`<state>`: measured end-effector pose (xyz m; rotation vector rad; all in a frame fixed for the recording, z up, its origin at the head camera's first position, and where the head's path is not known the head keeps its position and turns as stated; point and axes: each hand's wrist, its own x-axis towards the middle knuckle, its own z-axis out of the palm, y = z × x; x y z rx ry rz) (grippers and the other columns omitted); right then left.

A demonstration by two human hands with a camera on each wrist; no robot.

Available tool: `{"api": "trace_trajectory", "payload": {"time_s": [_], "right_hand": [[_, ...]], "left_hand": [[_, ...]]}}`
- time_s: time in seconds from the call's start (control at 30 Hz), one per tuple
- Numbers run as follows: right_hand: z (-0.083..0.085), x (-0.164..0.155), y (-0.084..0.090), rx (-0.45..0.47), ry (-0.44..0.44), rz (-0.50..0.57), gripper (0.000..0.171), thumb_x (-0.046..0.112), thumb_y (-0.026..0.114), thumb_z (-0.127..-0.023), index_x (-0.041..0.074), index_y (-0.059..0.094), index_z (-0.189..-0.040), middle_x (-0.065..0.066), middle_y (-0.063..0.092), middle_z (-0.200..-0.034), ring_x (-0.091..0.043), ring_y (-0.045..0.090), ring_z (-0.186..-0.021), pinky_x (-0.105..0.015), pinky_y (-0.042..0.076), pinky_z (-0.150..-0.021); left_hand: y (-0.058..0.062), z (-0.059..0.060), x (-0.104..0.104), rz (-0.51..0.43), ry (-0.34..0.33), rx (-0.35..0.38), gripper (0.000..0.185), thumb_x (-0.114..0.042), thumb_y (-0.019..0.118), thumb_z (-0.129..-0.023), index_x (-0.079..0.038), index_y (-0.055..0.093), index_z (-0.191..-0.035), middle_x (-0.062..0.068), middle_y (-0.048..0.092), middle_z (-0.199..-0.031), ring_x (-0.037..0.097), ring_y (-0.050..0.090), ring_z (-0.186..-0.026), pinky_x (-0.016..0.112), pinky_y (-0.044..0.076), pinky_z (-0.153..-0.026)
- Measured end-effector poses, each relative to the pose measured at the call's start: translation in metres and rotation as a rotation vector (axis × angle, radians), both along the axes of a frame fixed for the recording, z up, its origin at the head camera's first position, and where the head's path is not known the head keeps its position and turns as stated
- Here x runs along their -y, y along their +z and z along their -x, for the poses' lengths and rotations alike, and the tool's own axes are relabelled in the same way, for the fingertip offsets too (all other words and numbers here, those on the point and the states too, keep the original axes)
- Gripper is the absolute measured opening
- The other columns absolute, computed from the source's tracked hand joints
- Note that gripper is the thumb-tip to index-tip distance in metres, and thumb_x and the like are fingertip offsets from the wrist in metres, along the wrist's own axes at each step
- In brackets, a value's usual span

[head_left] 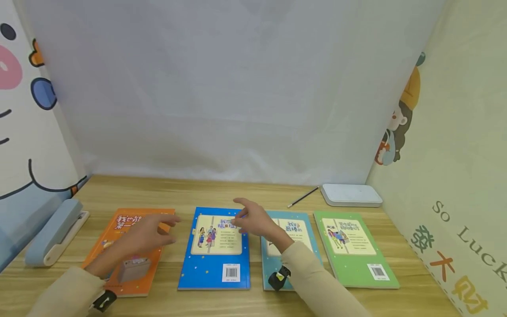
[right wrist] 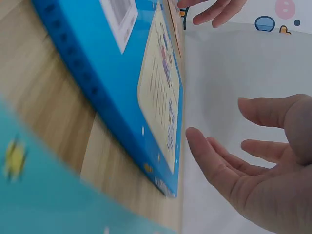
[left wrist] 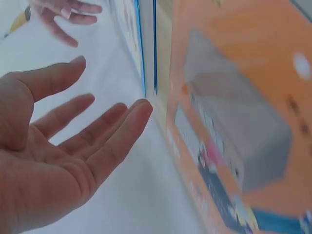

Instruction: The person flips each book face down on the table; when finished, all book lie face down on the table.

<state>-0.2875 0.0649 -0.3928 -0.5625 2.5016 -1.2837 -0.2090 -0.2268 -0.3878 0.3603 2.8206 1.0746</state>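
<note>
Four-cornered paperback books lie in a row on the wooden table (head_left: 222,304). My left hand (head_left: 148,233) hovers over the orange book (head_left: 134,277), its fingers spread and loosely bent, holding nothing. Between the hands lies a blue book (head_left: 214,273) with a cream panel and a barcode. My right hand (head_left: 255,218) is above the gap between the blue book and the teal book (head_left: 295,220), fingers loosely bent and no object in them. In the left wrist view the left palm (left wrist: 48,180) faces the other hand. The green book (head_left: 356,268) lies farthest right.
A light-blue stapler (head_left: 57,233) stands at the table's left side. Toward the back right are a pencil (head_left: 303,197) and a pale case (head_left: 351,195). A white cloth (head_left: 237,88) hangs behind the table, with printed panels on both sides.
</note>
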Motion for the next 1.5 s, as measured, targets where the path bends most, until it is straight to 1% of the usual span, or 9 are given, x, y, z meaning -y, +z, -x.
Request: {"api": "trace_trajectory", "payload": {"time_s": [0.1, 0.23, 0.37, 0.53, 0.63, 0.77, 1.0, 1.2, 1.5], "right_hand": [[0.004, 0.014, -0.003, 0.027, 0.021, 0.092, 0.063, 0.015, 0.068, -0.096, 0.014, 0.040, -0.152, -0.019, 0.066, -0.120, -0.030, 0.073, -0.095, -0.038, 0.062, -0.080], [0.006, 0.034, -0.003, 0.065, 0.034, 0.179, 0.062, 0.013, 0.067, -0.096, 0.016, 0.041, -0.152, -0.020, 0.064, -0.125, -0.033, 0.070, -0.106, -0.039, 0.061, -0.085], [0.009, 0.052, -0.003, 0.107, 0.046, 0.240, 0.062, 0.013, 0.067, -0.096, 0.016, 0.040, -0.152, -0.023, 0.060, -0.134, -0.033, 0.068, -0.113, -0.042, 0.059, -0.091], [0.013, 0.072, -0.005, 0.151, 0.075, 0.315, 0.064, 0.011, 0.066, -0.096, 0.014, 0.037, -0.154, -0.026, 0.052, -0.142, -0.034, 0.063, -0.122, -0.043, 0.056, -0.097], [0.015, 0.084, -0.010, 0.164, 0.078, 0.336, 0.065, 0.010, 0.066, -0.096, 0.014, 0.037, -0.154, -0.027, 0.050, -0.145, -0.035, 0.060, -0.126, -0.042, 0.056, -0.098], [0.017, 0.099, -0.018, 0.164, 0.067, 0.334, 0.065, 0.010, 0.067, -0.096, 0.014, 0.038, -0.154, -0.025, 0.051, -0.144, -0.034, 0.059, -0.127, -0.041, 0.055, -0.099], [0.022, 0.122, -0.027, 0.120, 0.069, 0.290, 0.065, 0.011, 0.069, -0.094, 0.014, 0.041, -0.153, -0.023, 0.054, -0.143, -0.033, 0.059, -0.128, -0.040, 0.055, -0.099], [0.019, 0.141, -0.030, 0.121, 0.058, 0.270, 0.065, 0.012, 0.069, -0.094, 0.017, 0.042, -0.152, -0.019, 0.054, -0.145, -0.030, 0.058, -0.130, -0.040, 0.054, -0.101], [0.008, 0.161, -0.027, 0.145, 0.048, 0.180, 0.071, 0.020, 0.073, -0.092, 0.025, 0.038, -0.154, -0.016, 0.042, -0.156, -0.031, 0.045, -0.142, -0.048, 0.045, -0.111]], "left_hand": [[0.001, -0.004, 0.018, -0.001, -0.021, -0.021, 0.048, -0.009, 0.074, -0.088, 0.004, 0.060, -0.132, 0.030, 0.061, -0.128, 0.039, 0.068, -0.102, 0.040, 0.061, -0.074], [-0.002, -0.009, 0.036, 0.099, -0.006, -0.046, 0.045, -0.010, 0.077, -0.085, 0.001, 0.064, -0.127, 0.028, 0.061, -0.130, 0.045, 0.065, -0.107, 0.050, 0.060, -0.082], [-0.009, -0.013, 0.053, 0.182, -0.032, -0.076, 0.048, -0.010, 0.082, -0.080, 0.001, 0.067, -0.123, 0.029, 0.062, -0.128, 0.051, 0.060, -0.113, 0.061, 0.053, -0.089], [-0.016, -0.017, 0.072, 0.237, -0.032, -0.048, 0.054, -0.020, 0.085, -0.078, 0.000, 0.067, -0.124, 0.036, 0.053, -0.137, 0.060, 0.046, -0.127, 0.071, 0.040, -0.099], [-0.021, -0.019, 0.081, 0.250, -0.025, -0.027, 0.058, -0.025, 0.085, -0.078, 0.000, 0.066, -0.127, 0.040, 0.046, -0.140, 0.064, 0.041, -0.128, 0.073, 0.039, -0.099], [-0.025, -0.023, 0.089, 0.239, -0.043, -0.016, 0.061, -0.026, 0.086, -0.077, 0.002, 0.066, -0.127, 0.044, 0.043, -0.140, 0.066, 0.040, -0.126, 0.073, 0.041, -0.096], [-0.029, -0.026, 0.093, 0.218, -0.048, 0.088, 0.069, -0.031, 0.088, -0.074, -0.005, 0.064, -0.132, 0.041, 0.040, -0.145, 0.063, 0.040, -0.129, 0.070, 0.044, -0.096], [-0.033, -0.031, 0.094, 0.194, -0.055, 0.060, 0.072, -0.022, 0.085, -0.074, -0.008, 0.058, -0.139, 0.040, 0.037, -0.147, 0.064, 0.037, -0.130, 0.071, 0.044, -0.093], [-0.040, -0.034, 0.100, 0.222, -0.134, 0.029, 0.081, -0.030, 0.090, -0.070, -0.008, 0.056, -0.140, 0.043, 0.031, -0.147, 0.067, 0.035, -0.128, 0.078, 0.042, -0.087]]}}
